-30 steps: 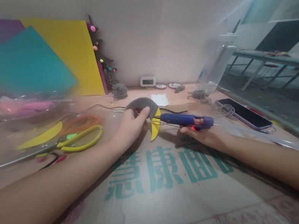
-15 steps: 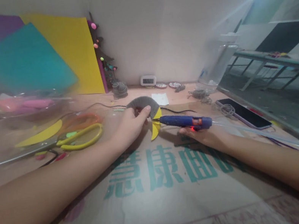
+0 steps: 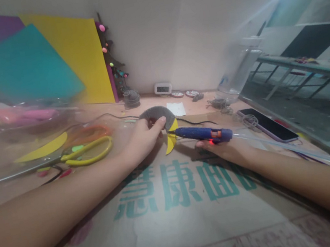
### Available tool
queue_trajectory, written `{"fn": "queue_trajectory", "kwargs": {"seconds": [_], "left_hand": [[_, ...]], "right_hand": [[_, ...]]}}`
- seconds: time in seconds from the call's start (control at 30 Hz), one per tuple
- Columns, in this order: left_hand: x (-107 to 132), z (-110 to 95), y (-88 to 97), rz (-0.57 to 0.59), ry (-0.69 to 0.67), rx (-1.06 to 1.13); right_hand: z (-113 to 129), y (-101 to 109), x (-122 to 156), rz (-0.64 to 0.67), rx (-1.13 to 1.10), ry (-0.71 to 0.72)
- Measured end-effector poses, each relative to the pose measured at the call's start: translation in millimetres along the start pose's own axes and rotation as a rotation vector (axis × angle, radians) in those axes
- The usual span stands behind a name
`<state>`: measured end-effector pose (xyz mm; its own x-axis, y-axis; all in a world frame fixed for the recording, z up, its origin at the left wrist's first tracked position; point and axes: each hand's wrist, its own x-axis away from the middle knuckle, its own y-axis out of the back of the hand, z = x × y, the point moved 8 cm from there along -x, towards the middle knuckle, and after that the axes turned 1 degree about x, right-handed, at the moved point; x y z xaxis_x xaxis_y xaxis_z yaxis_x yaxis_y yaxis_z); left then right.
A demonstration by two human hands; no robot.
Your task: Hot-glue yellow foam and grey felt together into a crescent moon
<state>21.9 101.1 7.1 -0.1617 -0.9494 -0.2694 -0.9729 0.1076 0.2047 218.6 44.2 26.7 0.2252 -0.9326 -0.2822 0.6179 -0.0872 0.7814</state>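
Observation:
My left hand (image 3: 150, 136) pinches a crescent (image 3: 159, 113), a curved piece with a grey wound covering over most of it and a bare yellow tip (image 3: 170, 141) pointing down. A blue hot glue gun (image 3: 198, 133) is in my right hand (image 3: 220, 150), its red light lit. The gun's dark nozzle reaches the yellow part just below my left thumb; whether it touches is too small to tell. A long clear glue stick (image 3: 271, 144) runs out of the gun's back toward the right.
Yellow-handled scissors (image 3: 89, 153) and a yellow crescent cutout (image 3: 44, 148) lie at left. Coloured sheets (image 3: 24, 67) lean on the wall. A small digital clock (image 3: 163, 88) stands at the back. At right are a phone (image 3: 269, 125) and a clear bottle (image 3: 240, 72). A printed sack (image 3: 171, 229) covers the table front.
The view has shifted very slightly. Both hands, the crescent and the glue gun keep the same position relative to each other.

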Motion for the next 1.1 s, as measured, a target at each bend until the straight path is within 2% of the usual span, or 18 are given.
{"fn": "queue_trajectory", "kwargs": {"seconds": [0.43, 0.7, 1.1], "left_hand": [[2.0, 2.4, 1.5, -0.032, 0.044, -0.007], [1.4, 1.5, -0.1, -0.009, 0.031, 0.031], [3.0, 1.5, 2.5, -0.042, 0.051, 0.014]], "right_hand": [[1.7, 3.0, 0.3, -0.031, 0.041, -0.025], [-0.6, 2.5, 0.6, -0.037, 0.031, -0.053], [-4.3, 4.0, 1.9, -0.008, 0.01, -0.072]]}}
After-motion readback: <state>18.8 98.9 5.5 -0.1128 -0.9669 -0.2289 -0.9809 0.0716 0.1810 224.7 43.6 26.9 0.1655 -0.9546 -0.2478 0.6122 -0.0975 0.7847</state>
